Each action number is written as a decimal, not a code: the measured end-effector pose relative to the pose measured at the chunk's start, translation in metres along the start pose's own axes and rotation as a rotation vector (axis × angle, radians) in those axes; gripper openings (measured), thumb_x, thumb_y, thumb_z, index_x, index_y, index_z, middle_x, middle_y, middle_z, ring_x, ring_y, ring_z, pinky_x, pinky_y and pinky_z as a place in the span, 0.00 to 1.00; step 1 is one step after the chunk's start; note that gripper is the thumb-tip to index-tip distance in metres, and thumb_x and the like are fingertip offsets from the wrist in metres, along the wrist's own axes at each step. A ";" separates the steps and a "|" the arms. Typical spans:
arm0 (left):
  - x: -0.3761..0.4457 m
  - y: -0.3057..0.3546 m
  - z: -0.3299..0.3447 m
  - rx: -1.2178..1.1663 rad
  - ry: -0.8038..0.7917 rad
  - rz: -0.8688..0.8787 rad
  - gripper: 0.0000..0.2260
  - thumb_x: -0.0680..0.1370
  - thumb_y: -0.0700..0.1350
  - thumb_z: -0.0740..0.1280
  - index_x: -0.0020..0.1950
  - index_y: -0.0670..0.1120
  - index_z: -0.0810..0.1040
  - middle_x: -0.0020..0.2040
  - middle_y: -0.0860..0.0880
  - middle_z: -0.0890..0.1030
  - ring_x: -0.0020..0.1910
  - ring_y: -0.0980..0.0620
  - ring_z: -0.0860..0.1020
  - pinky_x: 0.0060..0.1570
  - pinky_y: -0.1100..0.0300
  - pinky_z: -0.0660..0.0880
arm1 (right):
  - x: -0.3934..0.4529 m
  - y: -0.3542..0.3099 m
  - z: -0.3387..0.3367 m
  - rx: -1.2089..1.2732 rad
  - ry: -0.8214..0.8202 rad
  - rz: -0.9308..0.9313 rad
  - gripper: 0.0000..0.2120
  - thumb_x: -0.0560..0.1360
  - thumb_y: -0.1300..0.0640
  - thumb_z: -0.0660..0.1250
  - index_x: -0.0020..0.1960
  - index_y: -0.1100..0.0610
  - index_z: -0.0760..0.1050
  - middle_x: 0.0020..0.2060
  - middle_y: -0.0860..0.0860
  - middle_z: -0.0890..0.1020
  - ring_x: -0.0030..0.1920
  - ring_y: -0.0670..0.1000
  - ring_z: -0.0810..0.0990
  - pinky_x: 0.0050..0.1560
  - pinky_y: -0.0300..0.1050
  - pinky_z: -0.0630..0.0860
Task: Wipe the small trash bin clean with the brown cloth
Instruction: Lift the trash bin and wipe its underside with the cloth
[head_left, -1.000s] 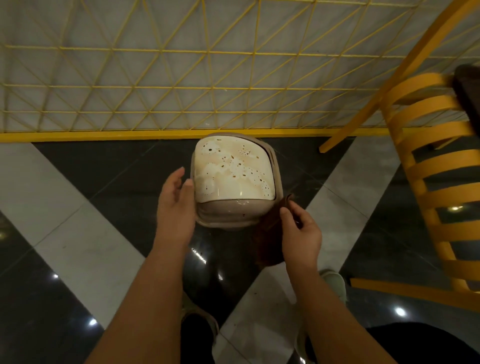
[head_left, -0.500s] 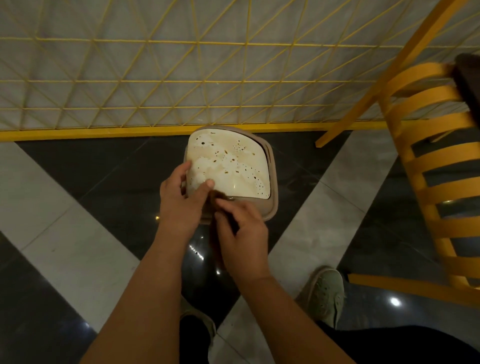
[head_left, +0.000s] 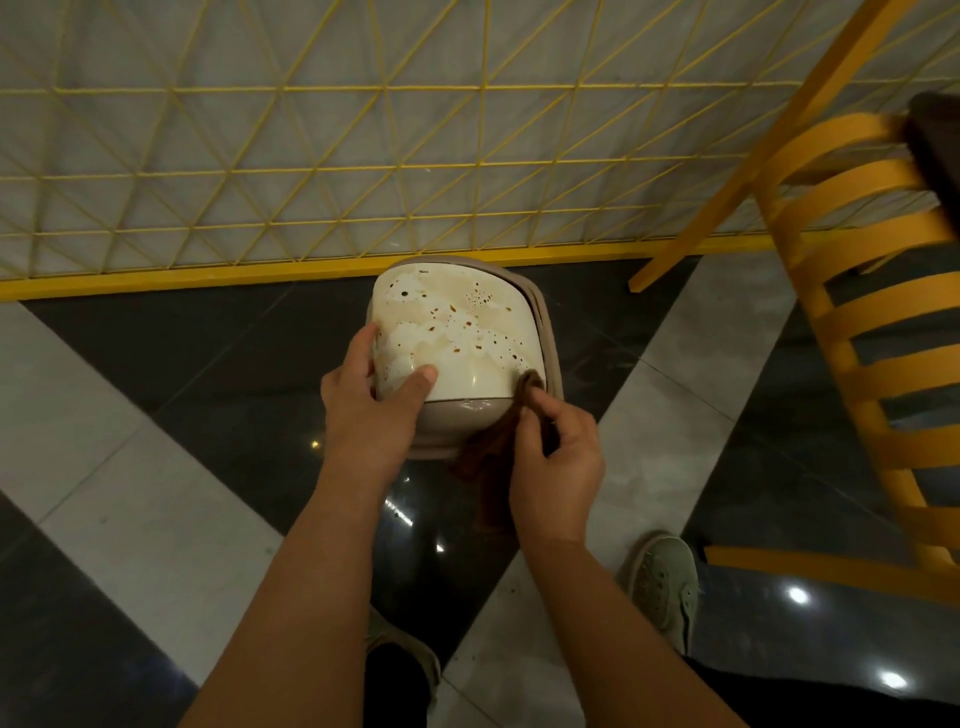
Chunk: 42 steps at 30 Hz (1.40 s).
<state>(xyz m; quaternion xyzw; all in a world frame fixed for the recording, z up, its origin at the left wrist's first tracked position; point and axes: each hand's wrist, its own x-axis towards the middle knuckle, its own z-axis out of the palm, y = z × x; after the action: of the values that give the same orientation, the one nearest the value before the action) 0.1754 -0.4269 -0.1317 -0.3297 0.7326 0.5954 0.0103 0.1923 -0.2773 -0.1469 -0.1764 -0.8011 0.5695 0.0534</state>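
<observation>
The small trash bin (head_left: 457, 332) is cream with brown speckles and a beige rim, held up over the floor with its base toward me. My left hand (head_left: 371, 410) grips its near left side, thumb laid on the cream surface. My right hand (head_left: 558, 457) is closed on the brown cloth (head_left: 491, 462). The cloth's top corner presses against the bin's near right corner, and the rest hangs down below my fingers.
A yellow slatted chair (head_left: 852, 332) stands close on the right. A yellow wire mesh fence (head_left: 311, 171) with a yellow base bar runs across behind the bin. Glossy black and grey floor tiles (head_left: 104, 415) lie below, with my shoes (head_left: 662, 587) near the bottom.
My right hand carried the cloth from the bin's near left, beside my left hand, over to its near right corner. My left hand kept its grip and the bin tilted slightly.
</observation>
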 end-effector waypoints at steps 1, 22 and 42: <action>0.000 0.000 0.000 0.008 0.006 -0.003 0.30 0.73 0.52 0.72 0.72 0.66 0.63 0.69 0.52 0.61 0.65 0.47 0.69 0.61 0.44 0.75 | -0.007 0.000 0.001 -0.001 -0.027 -0.057 0.12 0.76 0.61 0.67 0.57 0.50 0.79 0.51 0.43 0.77 0.53 0.39 0.77 0.59 0.39 0.75; 0.001 0.006 0.015 0.067 -0.029 -0.104 0.40 0.69 0.52 0.76 0.75 0.63 0.58 0.72 0.46 0.65 0.65 0.44 0.71 0.60 0.44 0.74 | -0.024 0.025 0.002 -0.118 -0.254 -0.461 0.11 0.72 0.64 0.71 0.53 0.56 0.82 0.50 0.49 0.79 0.51 0.41 0.77 0.54 0.31 0.73; -0.002 0.011 0.017 0.097 -0.027 -0.045 0.40 0.70 0.51 0.75 0.77 0.58 0.57 0.73 0.49 0.64 0.68 0.47 0.69 0.60 0.48 0.73 | -0.038 0.037 0.020 0.134 -0.089 0.405 0.08 0.74 0.57 0.70 0.50 0.46 0.81 0.47 0.41 0.81 0.47 0.36 0.79 0.50 0.29 0.75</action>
<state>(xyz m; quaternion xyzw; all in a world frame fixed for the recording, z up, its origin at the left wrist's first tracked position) 0.1653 -0.4103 -0.1267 -0.3371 0.7528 0.5632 0.0493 0.2299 -0.2978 -0.1840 -0.3045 -0.7113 0.6277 -0.0857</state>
